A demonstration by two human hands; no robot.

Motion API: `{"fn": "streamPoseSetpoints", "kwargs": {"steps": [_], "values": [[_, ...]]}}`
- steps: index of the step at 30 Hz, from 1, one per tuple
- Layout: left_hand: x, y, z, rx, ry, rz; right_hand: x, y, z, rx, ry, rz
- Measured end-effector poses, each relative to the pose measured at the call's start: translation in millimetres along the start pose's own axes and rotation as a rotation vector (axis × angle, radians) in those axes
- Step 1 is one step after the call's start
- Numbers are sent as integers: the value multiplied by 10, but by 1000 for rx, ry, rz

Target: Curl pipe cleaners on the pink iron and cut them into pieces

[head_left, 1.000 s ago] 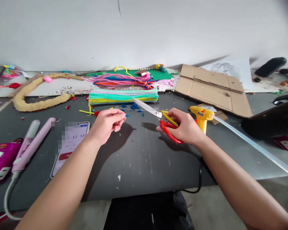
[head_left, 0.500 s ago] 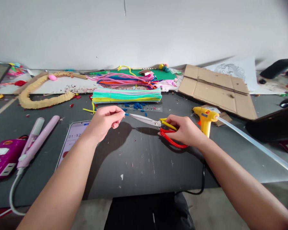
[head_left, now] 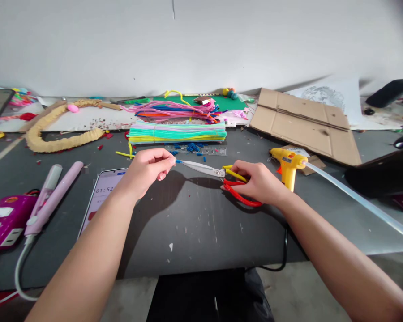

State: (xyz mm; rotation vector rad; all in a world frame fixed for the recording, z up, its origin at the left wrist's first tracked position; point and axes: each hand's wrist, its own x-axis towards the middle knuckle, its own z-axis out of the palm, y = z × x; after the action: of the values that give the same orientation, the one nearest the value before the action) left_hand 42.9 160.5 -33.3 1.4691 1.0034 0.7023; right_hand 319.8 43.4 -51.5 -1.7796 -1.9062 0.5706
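Note:
Between the fingertips of my left hand (head_left: 153,171) is pinched a short blue piece of pipe cleaner (head_left: 178,161), its end poking out to the right. My right hand (head_left: 253,180) grips a pair of scissors (head_left: 204,169) by its red and yellow handles. The blade tips point left and meet the blue piece close to my left fingers. Just beyond lie several cut blue pipe cleaner pieces (head_left: 194,147) on a clear ruler (head_left: 218,151). Behind them is a bundle of pastel and yellow pipe cleaners (head_left: 177,133).
A yellow glue gun (head_left: 289,165) with a long glue stick stands at the right, before a folded cardboard sheet (head_left: 302,123). At left are a phone (head_left: 96,197) showing a timer, a pink hair straightener (head_left: 55,199), a purple box (head_left: 10,223) and a curved tan strip (head_left: 42,143).
The scissor blades have closed slightly onto the blue piece at my left fingertips. Both hands otherwise stay almost in place.

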Motion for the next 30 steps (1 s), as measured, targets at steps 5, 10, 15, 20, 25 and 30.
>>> {"fn": "streamPoseSetpoints", "kwargs": {"steps": [5,10,15,20,25,30], "values": [[6,-7,-11,19,-5,-21,2,7,2,-9,-8,-6],[8,-17,-26,30,-11,-38,2,4,-2,-12,-10,-10],[14,-23,-23,32,-6,-52,-2,1,-8,-15,-23,-11],[11,-16,-19,35,-11,-63,0,9,-7,-31,-33,-17],[8,-8,-22,48,-16,-75,5,27,-5,-38,-50,-15],[10,-6,-19,42,-9,-75,3,34,-7,-45,-52,-21]]}}
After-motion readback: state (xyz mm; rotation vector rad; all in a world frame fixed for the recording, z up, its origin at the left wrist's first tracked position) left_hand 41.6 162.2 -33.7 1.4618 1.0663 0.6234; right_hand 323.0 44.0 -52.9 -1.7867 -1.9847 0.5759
